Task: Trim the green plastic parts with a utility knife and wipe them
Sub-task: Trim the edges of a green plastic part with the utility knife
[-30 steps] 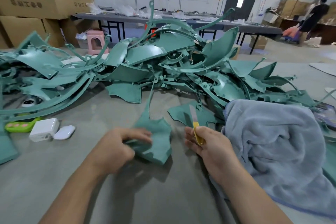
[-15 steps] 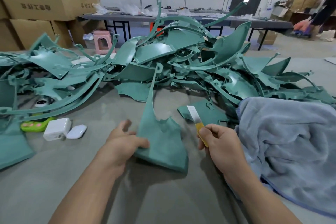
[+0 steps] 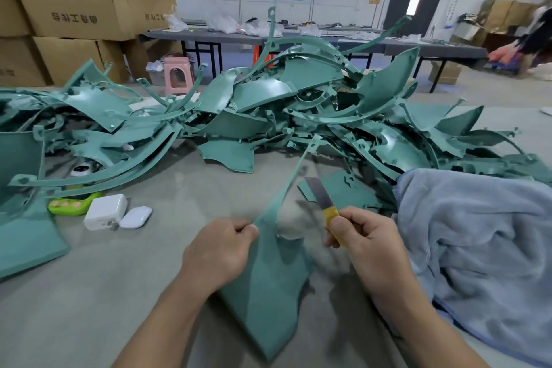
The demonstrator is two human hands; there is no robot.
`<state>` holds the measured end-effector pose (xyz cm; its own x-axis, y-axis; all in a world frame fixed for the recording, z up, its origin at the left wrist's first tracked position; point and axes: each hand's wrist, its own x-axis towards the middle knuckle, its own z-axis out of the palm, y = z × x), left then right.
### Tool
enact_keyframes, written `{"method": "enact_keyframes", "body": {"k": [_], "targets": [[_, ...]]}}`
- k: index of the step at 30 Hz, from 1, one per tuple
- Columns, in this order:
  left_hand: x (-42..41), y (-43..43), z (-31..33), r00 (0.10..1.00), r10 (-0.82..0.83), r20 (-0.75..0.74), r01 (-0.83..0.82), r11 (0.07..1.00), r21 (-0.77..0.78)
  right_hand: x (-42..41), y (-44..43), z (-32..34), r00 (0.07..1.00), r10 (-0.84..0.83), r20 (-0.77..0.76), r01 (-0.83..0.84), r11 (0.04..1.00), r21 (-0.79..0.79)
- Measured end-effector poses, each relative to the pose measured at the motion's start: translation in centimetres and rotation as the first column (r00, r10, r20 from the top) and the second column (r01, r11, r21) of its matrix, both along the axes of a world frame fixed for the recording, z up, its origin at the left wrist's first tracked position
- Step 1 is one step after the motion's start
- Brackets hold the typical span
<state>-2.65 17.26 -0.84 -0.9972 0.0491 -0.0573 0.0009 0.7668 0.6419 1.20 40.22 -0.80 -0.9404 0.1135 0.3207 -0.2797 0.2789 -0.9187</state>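
My left hand (image 3: 221, 251) grips a green plastic part (image 3: 268, 293), a flat panel with a long thin arm running up toward the pile. The panel is lifted off the grey table (image 3: 89, 308) and tilted toward me. My right hand (image 3: 364, 242) holds a utility knife (image 3: 324, 205) with a yellow handle; its bare blade points up and left, a little right of the part's thin arm and not touching it. A large heap of green plastic parts (image 3: 268, 110) covers the table behind. A light blue towel (image 3: 484, 251) lies at my right.
A white charger block (image 3: 104, 212), a white earbud case (image 3: 136, 217) and a lime green case (image 3: 71, 203) lie at the left. Cardboard boxes (image 3: 74, 9) stack at the far left, near a pink stool (image 3: 178, 75). A long table (image 3: 298, 36) stands behind, a person at the far right.
My left hand has lifted the green part off the table and tilted it up toward me. My right hand with the knife has risen alongside it.
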Motion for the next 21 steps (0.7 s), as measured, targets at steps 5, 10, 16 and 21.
{"method": "enact_keyframes", "body": {"k": [5, 10, 16, 21], "targets": [[0.5, 0.0, 0.5, 0.999, -0.034, 0.014, 0.035, 0.998, -0.056, -0.6, 0.8, -0.8, 1.000, -0.015, -0.013, 0.017, 0.975, 0.221], [0.5, -0.1, 0.6, 0.988, -0.072, 0.136, 0.057, 0.993, 0.106, -1.0, 1.1, -1.2, 1.000, 0.015, -0.023, 0.000, 0.841, 0.541], [0.3, -0.1, 0.6, 0.986, -0.034, 0.164, 0.010, 0.989, 0.146, -1.4, 2.7, -0.5, 0.899, -0.389, -0.202, 0.436, 0.747, 0.502], [0.4, -0.5, 0.7, 0.983, -0.083, 0.163, 0.063, 0.990, 0.125, -0.3, 0.5, -0.3, 0.991, -0.017, -0.132, 0.101, 0.741, 0.664]]}}
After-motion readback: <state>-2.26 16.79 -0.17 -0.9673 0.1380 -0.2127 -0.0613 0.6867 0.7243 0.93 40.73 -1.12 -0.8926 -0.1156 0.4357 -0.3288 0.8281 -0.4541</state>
